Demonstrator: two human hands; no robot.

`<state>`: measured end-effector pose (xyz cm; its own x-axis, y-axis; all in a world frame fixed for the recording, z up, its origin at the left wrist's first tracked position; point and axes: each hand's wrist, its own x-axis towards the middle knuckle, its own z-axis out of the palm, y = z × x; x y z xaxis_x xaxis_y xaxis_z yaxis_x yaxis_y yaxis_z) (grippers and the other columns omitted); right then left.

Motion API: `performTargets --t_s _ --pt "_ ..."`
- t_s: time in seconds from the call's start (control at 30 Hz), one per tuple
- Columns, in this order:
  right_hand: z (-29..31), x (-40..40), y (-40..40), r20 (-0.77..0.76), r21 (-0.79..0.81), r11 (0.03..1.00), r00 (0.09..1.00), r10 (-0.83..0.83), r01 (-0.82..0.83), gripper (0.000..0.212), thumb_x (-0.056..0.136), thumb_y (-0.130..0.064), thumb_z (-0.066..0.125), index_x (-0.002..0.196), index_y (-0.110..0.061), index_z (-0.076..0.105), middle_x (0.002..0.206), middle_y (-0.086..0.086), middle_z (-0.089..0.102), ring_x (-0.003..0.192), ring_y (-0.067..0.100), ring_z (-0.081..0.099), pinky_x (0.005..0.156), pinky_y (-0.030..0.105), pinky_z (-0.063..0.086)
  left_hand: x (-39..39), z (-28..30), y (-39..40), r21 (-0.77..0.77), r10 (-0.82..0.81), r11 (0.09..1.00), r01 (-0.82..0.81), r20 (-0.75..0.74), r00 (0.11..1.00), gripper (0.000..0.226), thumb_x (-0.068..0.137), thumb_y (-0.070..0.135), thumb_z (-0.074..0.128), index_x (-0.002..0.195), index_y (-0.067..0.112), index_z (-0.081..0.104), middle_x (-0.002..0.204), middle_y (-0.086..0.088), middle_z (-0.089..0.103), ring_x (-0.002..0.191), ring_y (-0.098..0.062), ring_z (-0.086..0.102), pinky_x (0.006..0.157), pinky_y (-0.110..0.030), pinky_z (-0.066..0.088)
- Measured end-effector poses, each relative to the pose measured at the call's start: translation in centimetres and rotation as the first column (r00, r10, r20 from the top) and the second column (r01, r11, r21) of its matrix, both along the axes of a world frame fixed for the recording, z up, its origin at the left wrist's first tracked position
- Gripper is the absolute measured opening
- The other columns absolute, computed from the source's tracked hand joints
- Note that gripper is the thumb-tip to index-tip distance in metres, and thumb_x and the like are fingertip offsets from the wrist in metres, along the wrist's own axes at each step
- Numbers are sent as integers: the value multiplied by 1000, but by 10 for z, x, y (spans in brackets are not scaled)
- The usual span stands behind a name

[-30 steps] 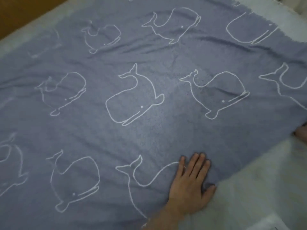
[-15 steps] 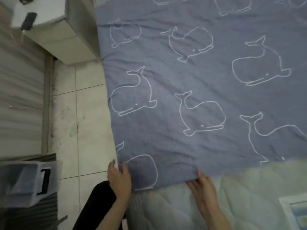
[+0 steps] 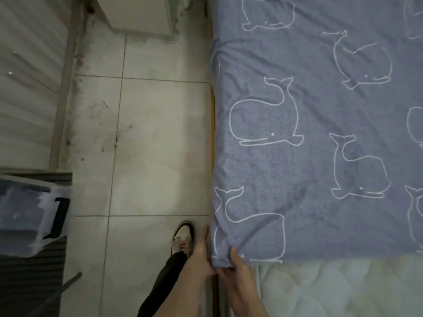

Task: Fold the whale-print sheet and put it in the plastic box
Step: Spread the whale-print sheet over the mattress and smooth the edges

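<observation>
Since half a second ago our view has swung leftward and both our hands have come together: they were spread apart along the near hem, and now they meet at the sheet's near-left corner.

The whale-print sheet (image 3: pixel 320 145) lies spread flat over the bed, filling the frame from about 12 to 4 o'clock, its left edge draped down the bed's side and its near hem ending at 5 o'clock, where the pale quilted mattress (image 3: pixel 343 287) shows bare. We judge the folding has barely begun; the sheet is still open in a single layer.

Our left hand (image 3: pixel 201 255) presses flat against the draped side of the corner at 6 o'clock, while our right hand (image 3: pixel 238 266) closes on the same corner from the hem side, fingers tucked under the cloth. Gathering that corner between both hands gives us a firm start for lifting it across.

The plastic box (image 3: pixel 29 216) waits on the tiled floor (image 3: pixel 148 145) at 8 o'clock, well apart from the bed. Our shoe (image 3: pixel 183 236) stands just beside the bed's edge.
</observation>
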<state>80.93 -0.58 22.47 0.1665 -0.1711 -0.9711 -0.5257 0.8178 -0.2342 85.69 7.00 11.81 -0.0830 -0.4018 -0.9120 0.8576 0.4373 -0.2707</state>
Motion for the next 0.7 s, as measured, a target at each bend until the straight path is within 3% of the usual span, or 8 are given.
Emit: performTargets --t_s 0.07,0.13,0.23,0.33,0.47,0.53,0.6,0.7 --pt "9 -10 6 91 49 991 988 -128 124 45 103 -23 50 144 -6 48 136 19 62 126 37 59 105 48 49 -4 4 8 -146 160 974 -172 -91 983 80 91 71 52 128 1 65 119 -31 70 94 -54 71 72 -61 59" --pt "16 -18 11 139 6 986 977 -164 165 45 102 -26 53 144 -12 49 134 12 65 121 30 64 87 39 60 -8 6 22 -102 252 960 -260 -85 964 79 90 71 54 118 -2 67 113 -30 72 94 -50 72 75 -57 59" --pt "20 -23 18 150 -77 968 963 -225 238 42 101 -27 56 142 -17 53 128 8 69 105 21 72 71 29 61 2 13 46 118 285 947 -298 114 952 35 90 48 65 87 13 64 89 -10 66 85 -26 65 80 -45 54" --pt "30 -23 28 205 -113 946 939 -276 303 33 102 -24 55 135 -21 57 126 6 70 95 18 75 68 28 61 5 33 84 156 175 962 -223 274 946 25 90 39 69 84 15 63 83 -3 64 81 -18 62 88 -38 57" --pt "55 -19 42 197 -96 947 938 -285 308 38 102 -29 55 139 -17 53 111 4 70 86 16 67 62 23 60 -7 80 113 140 -16 990 -34 344 939 45 90 57 65 109 17 70 104 -4 71 84 -14 65 69 -25 49" --pt "64 -19 44 215 -106 948 938 -273 300 32 102 -29 55 132 -17 56 100 2 71 78 14 66 60 23 59 -13 105 114 126 -180 982 143 366 913 38 91 60 65 104 25 74 103 0 73 80 -12 62 62 -21 37" --pt "69 -19 42 220 -139 945 940 -262 296 25 103 -28 55 125 -17 58 90 0 72 69 12 68 58 23 58 -12 127 109 135 -235 971 198 377 896 24 90 51 71 91 28 77 93 3 74 72 -10 60 57 -19 38" --pt "70 -18 44 220 -170 947 947 -232 271 28 104 -28 53 129 -17 56 94 0 71 65 9 70 58 23 58 -7 138 106 255 -304 944 209 421 855 12 91 28 76 96 19 70 80 4 72 63 -6 59 61 -19 44"
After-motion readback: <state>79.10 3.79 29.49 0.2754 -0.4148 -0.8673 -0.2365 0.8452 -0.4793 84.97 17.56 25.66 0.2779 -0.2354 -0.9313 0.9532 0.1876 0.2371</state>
